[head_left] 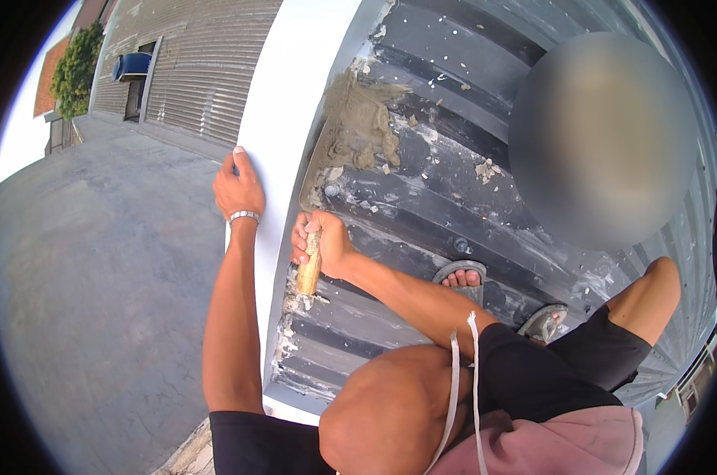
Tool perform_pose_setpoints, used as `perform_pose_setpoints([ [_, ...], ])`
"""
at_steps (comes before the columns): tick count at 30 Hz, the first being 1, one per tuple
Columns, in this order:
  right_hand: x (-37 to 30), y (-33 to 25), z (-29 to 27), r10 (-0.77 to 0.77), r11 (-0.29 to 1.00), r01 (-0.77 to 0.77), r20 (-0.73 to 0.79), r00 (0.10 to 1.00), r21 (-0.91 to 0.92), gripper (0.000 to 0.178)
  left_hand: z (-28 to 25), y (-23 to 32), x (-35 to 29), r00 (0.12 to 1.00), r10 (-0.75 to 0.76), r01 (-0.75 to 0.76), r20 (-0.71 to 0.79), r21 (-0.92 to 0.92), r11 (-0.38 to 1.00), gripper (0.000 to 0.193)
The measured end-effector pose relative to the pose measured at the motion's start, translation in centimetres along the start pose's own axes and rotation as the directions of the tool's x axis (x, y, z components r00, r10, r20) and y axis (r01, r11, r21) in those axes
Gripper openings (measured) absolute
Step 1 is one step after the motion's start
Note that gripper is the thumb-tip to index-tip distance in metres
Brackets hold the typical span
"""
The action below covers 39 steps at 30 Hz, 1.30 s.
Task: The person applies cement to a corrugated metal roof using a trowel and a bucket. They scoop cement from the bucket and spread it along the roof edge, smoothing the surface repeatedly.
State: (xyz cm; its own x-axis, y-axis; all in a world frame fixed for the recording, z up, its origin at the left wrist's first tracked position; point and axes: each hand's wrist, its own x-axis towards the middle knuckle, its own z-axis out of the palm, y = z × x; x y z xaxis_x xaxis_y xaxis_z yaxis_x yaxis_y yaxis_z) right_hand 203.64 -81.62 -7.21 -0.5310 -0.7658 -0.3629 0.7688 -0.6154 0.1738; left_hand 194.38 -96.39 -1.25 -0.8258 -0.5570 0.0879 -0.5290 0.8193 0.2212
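Note:
My left hand [239, 190], with a metal watch band at the wrist, is closed over the outer edge of the white ledge [291, 71]; some of its fingers are hidden. Inside the ledge, my right hand [323, 241] is wrapped round the wooden handle of a trowel [308, 273]. Its flat, smeared blade runs forward from the fist along the ledge's inner side. Beside the blade, a patch of wet grey mortar [362, 127] lies on the dark corrugated roof sheet [422, 182].
Mortar crumbs [489, 170] and white splashes dot the ridged sheet. Roof bolts [461, 244] stick up from it. My sandalled foot [463, 279] stands on the ridges. Beyond the ledge is a drop to grey paving [97, 277]. A round blur hides the upper right.

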Motion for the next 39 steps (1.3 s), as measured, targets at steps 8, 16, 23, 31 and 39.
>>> perform_pose_setpoints([
  [8,-0.6,-0.5,1.7,0.057,0.99,-0.055,-0.011,0.998,0.127,0.016,-0.2,0.0,-0.1,1.0,-0.006,0.006,-0.017,0.007,1.0,0.061],
  [16,-5.4,0.8,4.4,0.209,0.94,-0.213,0.043,0.977,0.265,0.016,-0.1,-0.3,0.1,1.0,0.007,-0.008,0.019,0.041,0.999,0.058],
  [23,-3.3,0.3,3.8,0.065,0.988,-0.069,0.028,0.997,0.141,0.015,-0.4,0.3,-0.2,0.999,0.007,-0.007,-0.05,0.0,1.0,0.057],
  [31,-0.8,-1.1,2.4,0.008,0.986,0.0,-0.05,0.999,0.164,0.016,-0.2,0.3,-0.4,0.999,0.032,-0.032,-0.032,0.014,0.999,0.057],
  [39,-6.9,-2.2,3.9,0.039,0.975,-0.028,-0.045,0.998,0.219,0.016,-0.3,0.4,-0.4,1.0,0.008,-0.009,-0.022,-0.021,1.0,0.059],
])
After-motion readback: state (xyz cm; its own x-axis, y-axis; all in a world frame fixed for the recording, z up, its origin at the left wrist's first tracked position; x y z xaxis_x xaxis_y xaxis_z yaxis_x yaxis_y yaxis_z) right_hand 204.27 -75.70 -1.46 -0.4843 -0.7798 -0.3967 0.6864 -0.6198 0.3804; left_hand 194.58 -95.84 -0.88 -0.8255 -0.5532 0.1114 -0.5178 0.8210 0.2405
